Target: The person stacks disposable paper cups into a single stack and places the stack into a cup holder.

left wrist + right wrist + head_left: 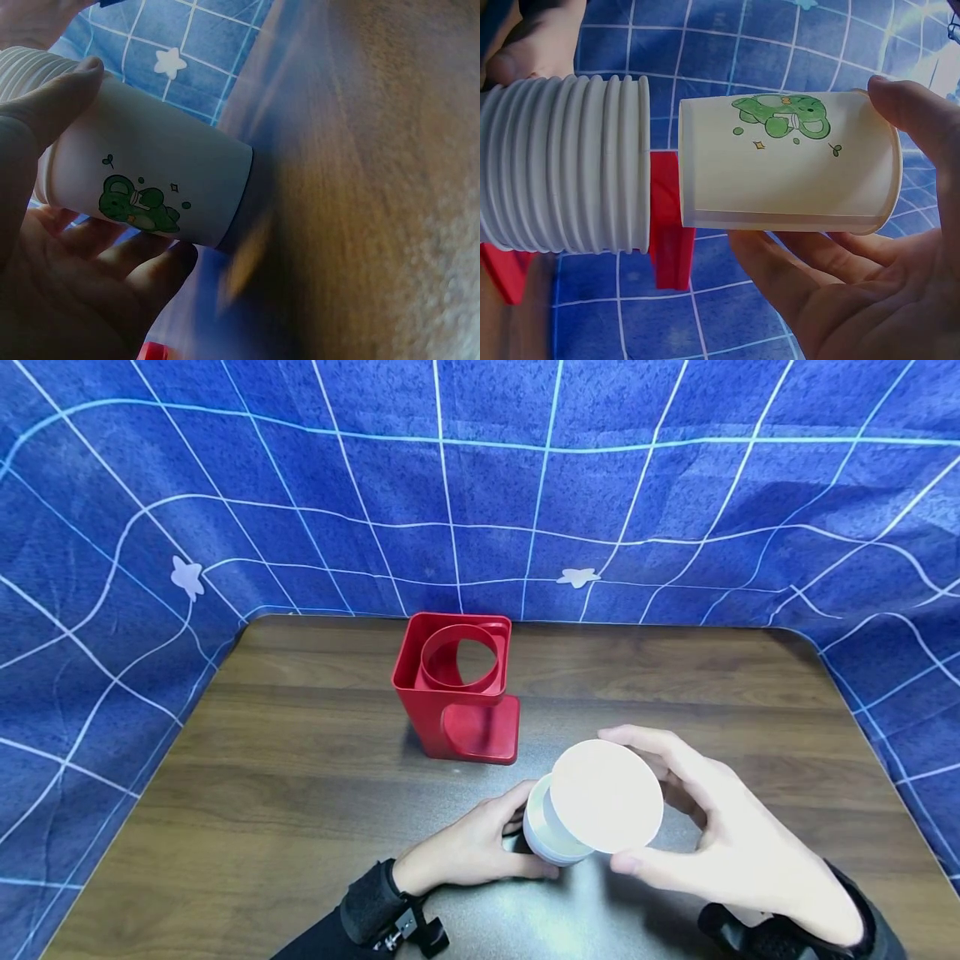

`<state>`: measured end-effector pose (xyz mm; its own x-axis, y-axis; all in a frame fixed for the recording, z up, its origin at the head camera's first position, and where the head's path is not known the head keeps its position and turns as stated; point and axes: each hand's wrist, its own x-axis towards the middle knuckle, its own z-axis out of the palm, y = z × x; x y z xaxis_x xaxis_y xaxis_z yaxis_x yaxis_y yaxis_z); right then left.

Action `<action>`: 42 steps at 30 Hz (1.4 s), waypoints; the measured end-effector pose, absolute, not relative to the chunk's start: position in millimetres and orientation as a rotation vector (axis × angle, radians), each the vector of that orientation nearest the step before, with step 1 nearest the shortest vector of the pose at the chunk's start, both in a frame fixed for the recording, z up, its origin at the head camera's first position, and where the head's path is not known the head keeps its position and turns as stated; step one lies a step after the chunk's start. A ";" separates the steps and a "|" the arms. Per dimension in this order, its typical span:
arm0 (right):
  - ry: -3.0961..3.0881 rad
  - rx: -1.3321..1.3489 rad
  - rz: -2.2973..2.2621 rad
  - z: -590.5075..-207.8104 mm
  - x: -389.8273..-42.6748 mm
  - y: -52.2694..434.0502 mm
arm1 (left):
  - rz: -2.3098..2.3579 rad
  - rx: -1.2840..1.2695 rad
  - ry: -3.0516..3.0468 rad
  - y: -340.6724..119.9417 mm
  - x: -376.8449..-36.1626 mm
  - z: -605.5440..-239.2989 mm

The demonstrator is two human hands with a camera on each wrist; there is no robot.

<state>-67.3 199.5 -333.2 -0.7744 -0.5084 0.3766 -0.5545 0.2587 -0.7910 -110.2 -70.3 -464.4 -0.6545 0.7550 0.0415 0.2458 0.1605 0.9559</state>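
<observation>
In the head view, my left hand point(480, 846) grips a nested stack of white paper cups point(542, 828), thumb and fingers on opposite sides. The left wrist view shows a green cartoon animal on the stack's lowest cup point(172, 157), its base close to the tabletop. My right hand point(723, 827) holds a single paper cup point(609, 797) between thumb and fingers near its upper end. Seen from the right wrist, this single cup point(795, 176) is lined up with the stack, its narrower base facing the stacked rims point(570, 165) across a small gap.
A red square holder point(431, 718) with a round ring at its top and a foot plate stands beyond my left hand. The wooden table point(262, 793) is bordered by a blue grid-patterned cloth point(480, 485) at the back and sides.
</observation>
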 end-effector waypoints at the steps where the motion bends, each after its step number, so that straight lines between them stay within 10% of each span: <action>1: -2.460 1.047 1.561 -333.4 -67.7 198.9 | 1.504 0.951 1.996 -70.4 -110.3 -464.3; 42: -2.751 0.967 1.262 -338.0 -75.5 194.2 | 1.515 0.993 1.980 -69.9 -111.0 -463.5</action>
